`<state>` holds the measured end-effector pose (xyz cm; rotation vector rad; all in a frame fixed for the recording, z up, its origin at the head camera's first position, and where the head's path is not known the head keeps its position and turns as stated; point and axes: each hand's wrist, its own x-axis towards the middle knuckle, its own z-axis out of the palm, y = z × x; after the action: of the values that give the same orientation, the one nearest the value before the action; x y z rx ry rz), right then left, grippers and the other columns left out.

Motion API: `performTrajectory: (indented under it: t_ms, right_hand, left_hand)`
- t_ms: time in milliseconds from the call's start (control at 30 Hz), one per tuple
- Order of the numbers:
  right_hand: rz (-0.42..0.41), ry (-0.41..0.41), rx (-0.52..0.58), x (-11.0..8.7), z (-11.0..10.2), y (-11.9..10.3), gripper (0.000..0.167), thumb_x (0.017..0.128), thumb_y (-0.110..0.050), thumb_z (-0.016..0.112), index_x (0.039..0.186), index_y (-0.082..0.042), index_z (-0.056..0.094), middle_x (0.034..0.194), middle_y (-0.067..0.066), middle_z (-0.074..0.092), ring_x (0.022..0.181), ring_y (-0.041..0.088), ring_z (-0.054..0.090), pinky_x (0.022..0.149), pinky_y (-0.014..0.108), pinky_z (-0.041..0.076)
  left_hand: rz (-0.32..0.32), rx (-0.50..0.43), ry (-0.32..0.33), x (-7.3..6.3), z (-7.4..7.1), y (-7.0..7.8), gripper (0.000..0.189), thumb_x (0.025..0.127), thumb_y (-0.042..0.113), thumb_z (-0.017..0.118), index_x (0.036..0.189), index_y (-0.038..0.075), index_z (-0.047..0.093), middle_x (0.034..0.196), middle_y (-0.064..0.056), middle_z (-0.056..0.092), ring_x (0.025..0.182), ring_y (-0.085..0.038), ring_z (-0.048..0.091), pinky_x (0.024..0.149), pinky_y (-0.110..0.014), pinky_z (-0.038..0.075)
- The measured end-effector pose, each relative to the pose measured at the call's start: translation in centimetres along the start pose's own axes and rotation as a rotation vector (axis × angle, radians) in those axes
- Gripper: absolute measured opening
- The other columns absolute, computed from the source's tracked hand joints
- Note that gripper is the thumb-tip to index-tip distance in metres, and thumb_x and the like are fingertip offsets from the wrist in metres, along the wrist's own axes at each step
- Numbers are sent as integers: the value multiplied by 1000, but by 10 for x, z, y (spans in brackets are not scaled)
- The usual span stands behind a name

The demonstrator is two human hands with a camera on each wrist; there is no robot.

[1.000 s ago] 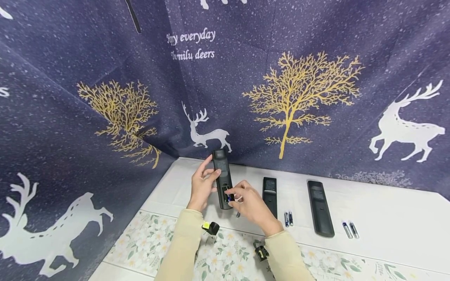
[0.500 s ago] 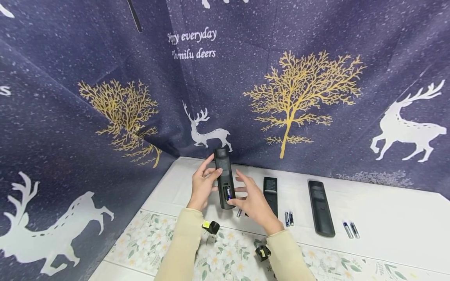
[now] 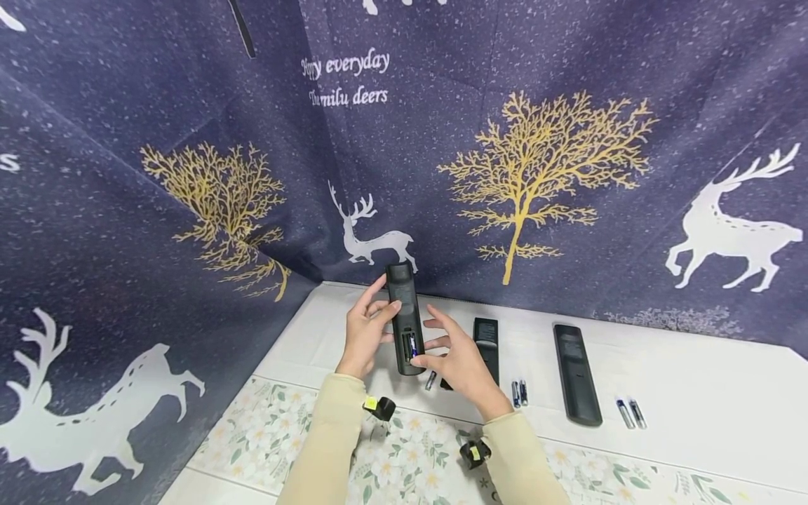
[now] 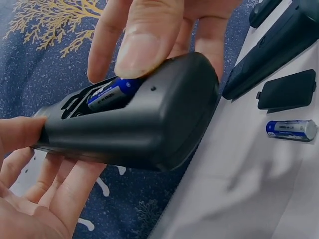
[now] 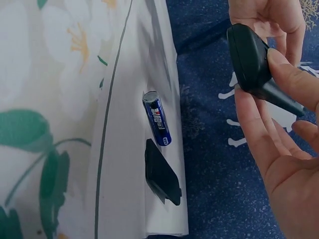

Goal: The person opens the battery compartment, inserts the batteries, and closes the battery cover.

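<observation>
A black remote control is tilted up above the table, its back facing me. My left hand grips its left side, thumb across the back. In the uncovered compartment lies a blue-and-silver battery. The thumb of my right hand presses on that battery's end, while the other fingers stretch out loosely along the remote's far side. Under the hands, a second blue battery lies on the white tabletop. Beside it rests a small black battery cover.
Two more black remotes, a nearer remote and a farther remote, lie to the right. Each has a pair of batteries next to it, one pair and another pair. A dark deer-print curtain hangs behind the table.
My right fingers have come off the battery and spread, leaving the thumb pressing it. The battery now shows inside the compartment. The remote has shifted slightly right in my left hand.
</observation>
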<state>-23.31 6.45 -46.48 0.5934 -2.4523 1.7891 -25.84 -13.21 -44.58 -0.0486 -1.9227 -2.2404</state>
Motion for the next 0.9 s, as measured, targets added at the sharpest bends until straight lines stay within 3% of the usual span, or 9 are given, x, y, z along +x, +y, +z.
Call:
performTrajectory:
  t_ms: [200, 467, 900]
  right_hand:
    - [-3, 18, 14, 1, 2, 1, 93, 85, -6, 91, 164, -15, 42, 143, 12, 61, 103, 26, 72, 83, 37, 62]
    - [6, 26, -11, -1, 2, -2, 88, 88, -6, 89, 163, -18, 44, 143, 11, 60, 101, 23, 72, 83, 37, 62]
    - [12, 11, -16, 0, 2, 0, 82, 89, -7, 88, 160, -8, 47, 142, 18, 59, 103, 27, 71, 77, 38, 62]
  left_hand:
    - [-2, -12, 11, 1, 0, 0, 59, 101, 14, 76, 154, 34, 58, 110, -9, 72, 97, -33, 73, 62, -33, 63]
    - [-1, -6, 0, 0, 1, 1, 60, 100, 14, 76, 154, 34, 58, 110, -11, 72, 96, -31, 74, 61, -34, 63]
    - [-5, 18, -4, -1, 2, 0, 60, 100, 16, 76, 155, 35, 57, 114, -12, 72, 99, -37, 74, 63, -35, 63]
